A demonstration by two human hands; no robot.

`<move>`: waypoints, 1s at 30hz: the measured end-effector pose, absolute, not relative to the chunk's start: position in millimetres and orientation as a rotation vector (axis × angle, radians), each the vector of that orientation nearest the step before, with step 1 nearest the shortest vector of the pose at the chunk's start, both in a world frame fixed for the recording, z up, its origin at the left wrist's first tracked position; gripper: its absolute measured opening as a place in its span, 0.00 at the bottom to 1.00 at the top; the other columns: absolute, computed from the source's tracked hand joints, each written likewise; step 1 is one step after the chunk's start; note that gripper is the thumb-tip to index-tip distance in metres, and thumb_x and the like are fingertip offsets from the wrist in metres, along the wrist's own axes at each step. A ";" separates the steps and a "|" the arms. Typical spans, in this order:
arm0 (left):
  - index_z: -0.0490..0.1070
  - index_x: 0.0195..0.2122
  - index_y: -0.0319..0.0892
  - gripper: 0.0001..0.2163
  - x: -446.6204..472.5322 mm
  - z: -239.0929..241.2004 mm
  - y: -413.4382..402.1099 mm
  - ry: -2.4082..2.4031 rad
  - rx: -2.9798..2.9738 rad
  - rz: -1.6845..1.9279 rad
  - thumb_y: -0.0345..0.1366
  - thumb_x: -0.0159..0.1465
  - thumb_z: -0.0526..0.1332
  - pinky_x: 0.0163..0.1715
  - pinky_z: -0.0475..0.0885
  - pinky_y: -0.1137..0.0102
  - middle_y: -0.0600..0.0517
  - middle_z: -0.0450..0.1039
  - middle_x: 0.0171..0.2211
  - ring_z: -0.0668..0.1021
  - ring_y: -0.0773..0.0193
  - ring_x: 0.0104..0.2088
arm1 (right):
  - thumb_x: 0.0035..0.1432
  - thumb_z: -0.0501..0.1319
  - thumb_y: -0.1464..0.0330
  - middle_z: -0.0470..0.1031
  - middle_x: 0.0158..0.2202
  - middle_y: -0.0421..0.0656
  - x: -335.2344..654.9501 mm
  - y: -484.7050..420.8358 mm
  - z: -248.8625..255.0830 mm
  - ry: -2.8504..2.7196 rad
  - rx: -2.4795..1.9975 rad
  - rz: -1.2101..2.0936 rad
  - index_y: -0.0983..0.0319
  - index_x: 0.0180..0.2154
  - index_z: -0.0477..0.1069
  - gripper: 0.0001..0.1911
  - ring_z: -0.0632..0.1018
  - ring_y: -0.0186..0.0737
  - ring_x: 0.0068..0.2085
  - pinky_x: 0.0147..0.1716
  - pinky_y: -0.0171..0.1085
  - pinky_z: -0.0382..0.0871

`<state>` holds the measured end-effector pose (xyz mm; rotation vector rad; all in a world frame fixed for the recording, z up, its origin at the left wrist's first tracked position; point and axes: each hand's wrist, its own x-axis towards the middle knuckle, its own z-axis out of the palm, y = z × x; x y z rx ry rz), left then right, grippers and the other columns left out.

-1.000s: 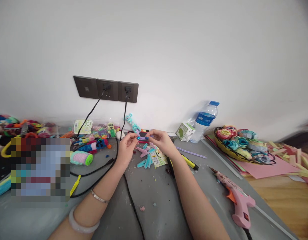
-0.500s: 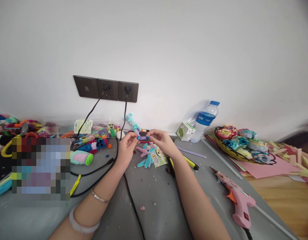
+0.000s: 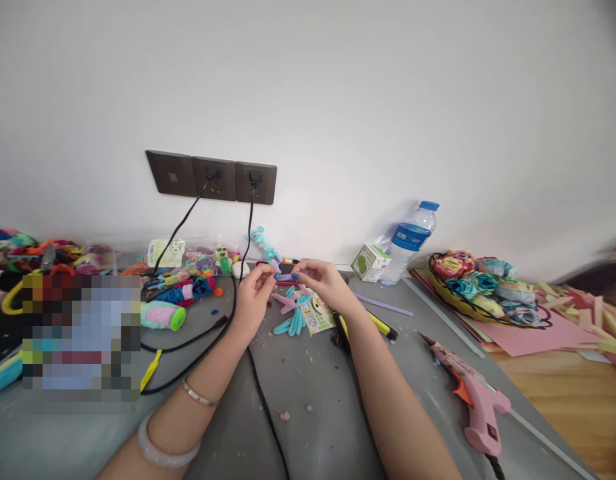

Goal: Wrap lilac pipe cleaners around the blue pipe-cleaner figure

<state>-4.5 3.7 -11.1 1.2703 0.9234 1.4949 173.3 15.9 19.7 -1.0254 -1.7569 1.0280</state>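
Head view: since the earlier frame I register almost no displacement; both hands hold station and only a slight change shows at the fingertips. The work, a lilac fuzzy stem, is raised above the tabletop, bridging the gap between my left hand and right hand. Left grip: thumb and forefinger closed in a pinch on the stem's left part. Right grip: thumb and forefinger nearly together, pinching its right part. The remaining fingers are curled, and I cannot tell whether they touch it.

Handling, as I judge it: the stem is very light, with a soft pile that should not slip. It probably has a thin wire core, so expect it to bend easily and keep the bend. Breakage is unlikely; crushed pile and unwanted kinks are the main hazards. Take hold with the fingertips only, close to the intended bend, one pinch on each side, using light pressure.

Adjacent items: turquoise fuzzy piece just beyond the fingertips; pink and turquoise loops below them; straight lilac strip right of the right wrist.
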 end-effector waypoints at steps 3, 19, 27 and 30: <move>0.76 0.32 0.44 0.03 -6.2 -11.8 3.9 0.945 1.378 1.485 0.36 0.57 0.65 0.29 0.67 0.72 0.52 0.73 0.29 0.73 0.63 0.29 | 0.56 0.61 0.61 0.72 0.30 0.42 173.3 15.8 19.2 -1.753 -1.038 1.022 0.64 0.35 0.73 0.11 0.69 0.34 0.28 0.28 0.33 0.64; 0.77 0.35 0.45 0.06 -5.5 -9.4 -1.4 1.051 1.661 1.379 0.33 0.60 0.59 0.31 0.71 0.71 0.50 0.76 0.32 0.78 0.60 0.30 | 0.53 0.65 0.63 0.74 0.29 0.41 170.8 14.1 19.3 -1.613 -1.020 1.200 0.64 0.35 0.72 0.11 0.73 0.33 0.28 0.30 0.34 0.68; 0.73 0.38 0.43 0.08 -5.7 -10.6 -1.6 1.057 1.749 1.263 0.36 0.63 0.55 0.30 0.72 0.72 0.52 0.76 0.28 0.80 0.62 0.29 | 0.53 0.67 0.62 0.74 0.32 0.41 170.2 15.8 16.9 -1.563 -0.928 1.269 0.63 0.36 0.72 0.12 0.75 0.33 0.30 0.32 0.33 0.70; 0.73 0.37 0.43 0.08 -5.2 -9.7 -0.7 1.049 1.765 1.241 0.35 0.63 0.54 0.28 0.71 0.73 0.53 0.76 0.27 0.79 0.63 0.28 | 0.54 0.67 0.62 0.74 0.34 0.41 171.0 17.6 14.3 -1.575 -0.869 1.276 0.62 0.38 0.73 0.12 0.75 0.33 0.32 0.33 0.33 0.71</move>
